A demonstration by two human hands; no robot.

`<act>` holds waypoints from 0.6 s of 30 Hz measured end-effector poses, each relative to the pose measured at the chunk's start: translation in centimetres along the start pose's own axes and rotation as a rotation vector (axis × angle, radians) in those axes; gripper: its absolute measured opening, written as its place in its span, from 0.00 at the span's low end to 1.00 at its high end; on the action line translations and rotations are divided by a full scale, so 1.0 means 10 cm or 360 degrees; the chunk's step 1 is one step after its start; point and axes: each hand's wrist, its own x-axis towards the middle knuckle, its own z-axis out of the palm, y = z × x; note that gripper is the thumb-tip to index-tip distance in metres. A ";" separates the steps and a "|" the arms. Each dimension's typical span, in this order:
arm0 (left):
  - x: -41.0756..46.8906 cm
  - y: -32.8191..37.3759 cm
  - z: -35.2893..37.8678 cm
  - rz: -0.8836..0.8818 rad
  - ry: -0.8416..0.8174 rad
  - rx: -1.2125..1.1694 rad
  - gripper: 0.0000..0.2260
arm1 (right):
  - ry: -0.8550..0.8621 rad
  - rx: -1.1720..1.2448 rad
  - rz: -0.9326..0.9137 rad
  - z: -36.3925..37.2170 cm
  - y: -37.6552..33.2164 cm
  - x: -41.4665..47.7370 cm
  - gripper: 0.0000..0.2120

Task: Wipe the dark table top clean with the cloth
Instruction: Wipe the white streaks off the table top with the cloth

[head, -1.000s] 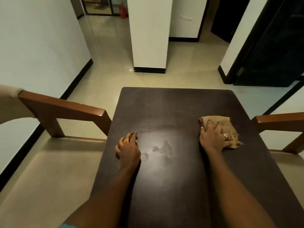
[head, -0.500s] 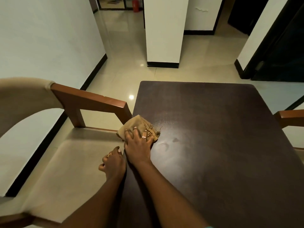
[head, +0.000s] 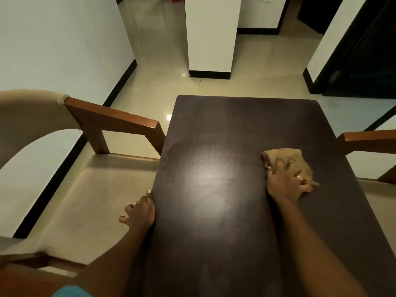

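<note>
The dark table top (head: 235, 129) fills the middle of the view, with a damp sheen in its centre. A crumpled tan cloth (head: 287, 157) lies on the table's right side. My right hand (head: 286, 182) presses flat on the cloth's near part, fingers spread over it. My left hand (head: 140, 211) rests against the table's left edge, thumb on the rim and fingers curled loosely beside it, holding nothing else.
A wooden armchair with a beige seat (head: 90, 196) stands tight against the table's left side. Another chair's wooden armrest (head: 368, 139) juts in at the right. A white pillar (head: 211, 37) and a dark doorway (head: 364, 50) lie beyond on the tiled floor.
My right hand has swept the cloth from the table's left edge across to the right side. The wet spots near the middle are gone. My left hand stays by the left edge.
</note>
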 end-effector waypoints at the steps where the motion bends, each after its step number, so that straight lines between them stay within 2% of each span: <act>1: -0.03 0.01 -0.01 -0.0027 -0.0031 -0.0042 0.29 | 0.0009 0.0002 0.0095 -0.07 0.20 0.07 0.25; 5: -0.08 0.04 -0.09 -0.0142 -0.0172 -0.0272 0.29 | 0.0067 0.0064 0.0410 -0.25 0.78 0.08 0.23; 9: -0.07 0.01 -0.10 -0.0221 -0.0322 -0.0366 0.32 | 0.0094 0.0097 0.0524 -0.14 0.69 -0.15 0.21; 13: -0.13 -0.05 -0.16 -0.0227 -0.0415 -0.0552 0.33 | 0.0096 0.0198 0.0338 0.10 0.11 -0.43 0.18; 18: -0.26 -0.20 -0.19 -0.0110 -0.0421 -0.0474 0.30 | -0.0033 0.0183 -0.0157 0.45 -0.93 -0.97 0.21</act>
